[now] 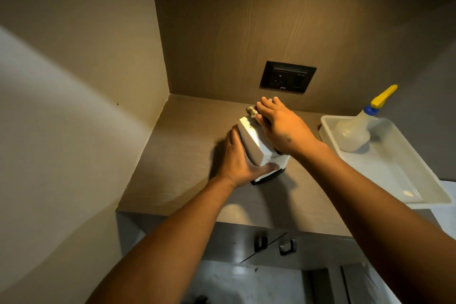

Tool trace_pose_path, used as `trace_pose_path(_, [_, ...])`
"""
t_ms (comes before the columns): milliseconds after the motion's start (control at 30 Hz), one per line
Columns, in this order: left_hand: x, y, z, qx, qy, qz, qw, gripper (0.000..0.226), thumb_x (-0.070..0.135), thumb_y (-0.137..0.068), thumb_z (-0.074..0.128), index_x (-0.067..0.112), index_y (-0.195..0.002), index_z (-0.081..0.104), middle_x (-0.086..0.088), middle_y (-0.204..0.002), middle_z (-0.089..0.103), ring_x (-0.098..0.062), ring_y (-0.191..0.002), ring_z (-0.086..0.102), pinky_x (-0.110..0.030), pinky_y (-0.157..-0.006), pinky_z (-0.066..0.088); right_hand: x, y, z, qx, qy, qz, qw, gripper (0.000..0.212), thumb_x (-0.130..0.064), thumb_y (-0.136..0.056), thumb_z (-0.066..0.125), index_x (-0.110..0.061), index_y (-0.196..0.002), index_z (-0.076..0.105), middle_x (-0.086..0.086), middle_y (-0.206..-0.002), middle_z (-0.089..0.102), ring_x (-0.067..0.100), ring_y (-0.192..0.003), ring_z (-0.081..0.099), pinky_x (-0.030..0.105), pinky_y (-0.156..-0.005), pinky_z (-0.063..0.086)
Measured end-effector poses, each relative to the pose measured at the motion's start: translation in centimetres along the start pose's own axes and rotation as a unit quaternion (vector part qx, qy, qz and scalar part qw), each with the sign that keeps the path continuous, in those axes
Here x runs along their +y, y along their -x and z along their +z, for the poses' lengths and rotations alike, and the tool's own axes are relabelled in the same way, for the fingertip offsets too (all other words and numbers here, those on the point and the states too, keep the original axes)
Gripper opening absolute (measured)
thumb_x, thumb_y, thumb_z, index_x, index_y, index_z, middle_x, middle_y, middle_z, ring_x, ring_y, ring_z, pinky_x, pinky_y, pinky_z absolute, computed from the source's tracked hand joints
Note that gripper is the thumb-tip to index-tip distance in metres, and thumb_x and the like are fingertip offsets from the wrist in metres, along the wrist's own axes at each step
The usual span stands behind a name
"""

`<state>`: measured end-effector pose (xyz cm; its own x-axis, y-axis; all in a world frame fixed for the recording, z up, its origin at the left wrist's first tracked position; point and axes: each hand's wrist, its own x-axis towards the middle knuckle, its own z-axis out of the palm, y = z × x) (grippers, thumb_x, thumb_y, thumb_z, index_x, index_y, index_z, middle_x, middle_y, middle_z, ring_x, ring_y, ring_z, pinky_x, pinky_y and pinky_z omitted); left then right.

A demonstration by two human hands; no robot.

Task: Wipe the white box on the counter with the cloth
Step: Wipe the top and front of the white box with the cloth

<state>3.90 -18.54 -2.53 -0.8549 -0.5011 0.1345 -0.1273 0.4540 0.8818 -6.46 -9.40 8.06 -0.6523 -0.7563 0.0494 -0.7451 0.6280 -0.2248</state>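
The white box (254, 145) with a dark base stands on the wood-grain counter (177, 175), near the back corner. My left hand (237, 158) grips the box's left side, thumb wrapped around its front. Flat on the box's top lies my right hand (278, 126), pressing a small greyish cloth (251, 111) against it. Only a bit of the cloth shows past the fingertips; the remainder is hidden under the hand.
A white plastic tray (399, 180) lies on the counter to the right, with a clear spray bottle (355, 131) with a yellow-blue nozzle in it. A black wall socket (287, 78) sits behind the box. Walls close in at left and back. Drawer handles (286, 245) are below the counter edge.
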Motion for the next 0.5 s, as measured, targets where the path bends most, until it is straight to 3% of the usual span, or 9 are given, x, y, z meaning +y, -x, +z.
trace_pose_path(100, [0.0, 0.0, 0.0, -0.002, -0.004, -0.004, 1.0, 0.138, 0.06, -0.047, 0.097, 0.016, -0.153, 0.019, -0.002, -0.146, 0.038, -0.015, -0.132, 0.04, -0.031, -0.108, 0.039, 1.0, 1.3, 0.2, 0.004, -0.006, 0.01, 1.0, 0.05, -0.044, -0.105, 0.031, -0.027, -0.152, 0.029, -0.004, -0.163, 0.022, 0.021, -0.152, 0.009, 0.045, -0.118, 0.021])
trace_pose_path(233, [-0.1, 0.1, -0.1, -0.009, -0.012, -0.005, 1.0, 0.14, 0.067, -0.046, 0.093, 0.019, -0.154, 0.018, -0.003, -0.146, 0.038, -0.018, -0.132, 0.041, -0.039, -0.112, 0.042, 1.3, -0.6, -0.3, 0.019, -0.053, 0.075, 0.996, 0.048, -0.04, -0.105, 0.031, -0.022, -0.15, 0.034, 0.002, -0.162, 0.026, 0.028, -0.15, 0.015, 0.046, -0.118, 0.02])
trace_pose_path(333, [0.1, 0.1, -0.1, 0.0, -0.02, -0.005, 1.0, 0.141, 0.071, -0.045, 0.091, 0.017, -0.154, 0.019, -0.002, -0.146, 0.038, -0.017, -0.133, 0.04, -0.04, -0.112, 0.042, -0.4, -1.7, -0.3, 0.004, -0.036, 0.045, 0.998, 0.044, -0.035, -0.105, 0.033, -0.016, -0.145, 0.041, 0.008, -0.159, 0.032, 0.032, -0.149, 0.017, 0.047, -0.117, 0.022])
trace_pose_path(500, [0.3, 0.2, -0.2, -0.002, -0.057, 0.014, 0.998, 0.138, 0.071, -0.05, 0.09, 0.017, -0.155, 0.02, -0.002, -0.15, 0.039, -0.015, -0.134, 0.04, -0.033, -0.112, 0.04, -1.4, 1.0, 0.6, 0.008, -0.008, -0.01, 1.0, 0.052, -0.039, -0.105, 0.031, -0.021, -0.153, 0.028, 0.0, -0.164, 0.019, 0.023, -0.152, 0.008, 0.042, -0.121, 0.017])
